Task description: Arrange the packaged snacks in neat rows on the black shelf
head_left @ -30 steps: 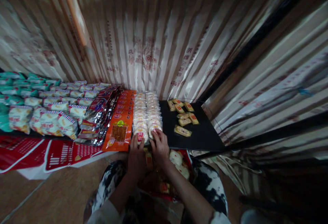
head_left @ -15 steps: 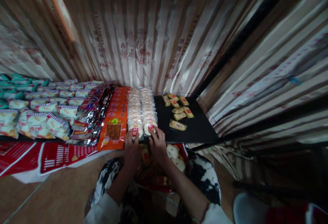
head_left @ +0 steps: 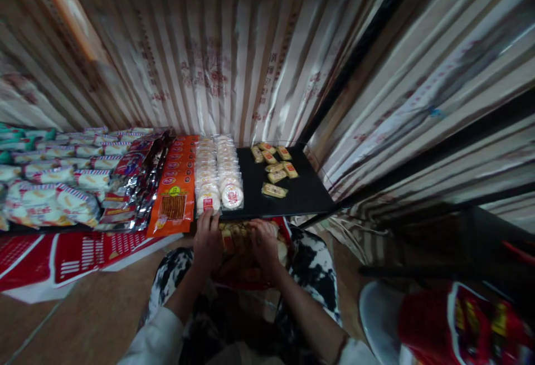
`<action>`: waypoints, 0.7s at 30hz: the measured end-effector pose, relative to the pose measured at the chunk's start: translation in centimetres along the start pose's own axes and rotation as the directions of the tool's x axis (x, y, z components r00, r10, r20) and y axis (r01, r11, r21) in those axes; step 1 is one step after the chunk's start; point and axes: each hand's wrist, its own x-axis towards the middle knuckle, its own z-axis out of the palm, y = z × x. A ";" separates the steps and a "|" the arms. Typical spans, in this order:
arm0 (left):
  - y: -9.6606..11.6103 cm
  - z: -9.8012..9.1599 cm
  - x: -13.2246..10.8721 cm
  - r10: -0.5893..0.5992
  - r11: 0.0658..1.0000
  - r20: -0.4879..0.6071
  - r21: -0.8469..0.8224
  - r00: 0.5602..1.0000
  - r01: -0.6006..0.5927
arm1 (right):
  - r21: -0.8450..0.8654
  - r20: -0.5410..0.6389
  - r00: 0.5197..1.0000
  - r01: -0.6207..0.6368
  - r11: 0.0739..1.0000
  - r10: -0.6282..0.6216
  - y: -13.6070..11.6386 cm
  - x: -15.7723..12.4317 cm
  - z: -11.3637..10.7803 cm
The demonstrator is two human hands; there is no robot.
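Note:
Two rows of round white crackers in clear wrappers (head_left: pixel 228 173) stand on the black shelf (head_left: pixel 309 200). My left hand (head_left: pixel 206 242) touches the front cracker of the left row with its fingertips; its fingers are extended. Over the open red bag (head_left: pixel 288 231) between my knees is my right hand (head_left: pixel 265 242), its fingers bent down; whether they hold anything is hard to see. Small yellow wrapped packs fill part of the bag. Several yellow packs (head_left: pixel 275 190) lie loosely on the right part of the shelf. An orange snack packet (head_left: pixel 174 206) lies left of the crackers.
Silver-and-red packets (head_left: pixel 125 203) and many white wrapped snacks (head_left: pixel 52 203) cover the shelf's left side. Striped sheeting (head_left: pixel 209 64) hangs behind. A grey-white stool (head_left: pixel 378 315) and a red bag of packets (head_left: pixel 430 320) are at lower right.
My right hand has left the front of the right cracker row and moved down over the red bag. My left hand stays at the left row. The view has shifted rightward.

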 end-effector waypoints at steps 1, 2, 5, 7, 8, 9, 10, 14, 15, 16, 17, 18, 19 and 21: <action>0.4 0.2 -0.5 0.030 0.999 0.012 -0.039 0.999 -0.029 | -0.060 0.036 0.997 -0.072 0.996 0.074 0.9 -0.6 -0.3; 0.9 0.4 -1.0 0.055 0.996 0.036 -0.078 0.998 -0.052 | -0.129 0.079 0.984 -0.146 0.981 0.157 1.7 -0.9 -0.6; 2.9 1.6 -2.6 0.069 0.985 0.193 -0.166 0.979 -0.037 | -0.323 0.239 0.894 -0.295 0.899 0.379 4.1 -0.9 -1.4; 4.5 2.5 -3.4 0.042 0.978 0.341 -0.207 0.939 0.032 | -0.404 0.346 0.821 -0.305 0.862 0.453 5.1 -0.3 -1.6; 5.2 3.0 -3.7 0.026 0.971 0.405 -0.228 0.914 0.073 | -0.431 0.389 0.790 -0.299 0.851 0.474 5.4 -0.1 -1.6; 5.9 3.4 -3.9 0.013 0.963 0.459 -0.246 0.888 0.113 | -0.451 0.423 0.764 -0.289 0.844 0.487 5.7 0.1 -1.5; 6.5 3.7 -4.0 0.004 0.954 0.501 -0.261 0.865 0.147 | -0.466 0.444 0.744 -0.284 0.838 0.499 5.8 0.2 -1.4; 8.0 4.5 -4.0 -0.002 0.937 0.586 -0.281 0.811 0.206 | -0.477 0.411 0.755 -0.298 0.827 0.510 5.9 -0.5 -0.7; 8.1 4.5 -3.9 -0.005 0.937 0.595 -0.278 0.804 0.212 | -0.475 0.387 0.774 -0.298 0.828 0.501 5.9 -0.7 -0.6; 8.2 4.6 -3.9 -0.009 0.937 0.604 -0.273 0.797 0.217 | -0.475 0.364 0.791 -0.296 0.829 0.491 6.0 -0.8 -0.5; 8.2 4.6 -3.9 -0.013 0.938 0.612 -0.266 0.790 0.221 | -0.475 0.344 0.806 -0.294 0.830 0.482 6.0 -0.9 -0.4; 8.2 4.5 -3.9 -0.014 0.939 0.622 -0.261 0.783 0.224 | -0.475 0.330 0.816 -0.291 0.831 0.474 6.0 -0.9 -0.4; 8.2 4.5 -3.9 -0.013 0.939 0.629 -0.259 0.777 0.226 | -0.473 0.324 0.823 -0.286 0.834 0.466 6.0 -0.8 -0.4; 8.1 4.5 -3.9 -0.018 0.939 0.641 -0.253 0.767 0.234 | -0.467 0.317 0.834 -0.278 0.840 0.452 5.9 -0.6 -0.7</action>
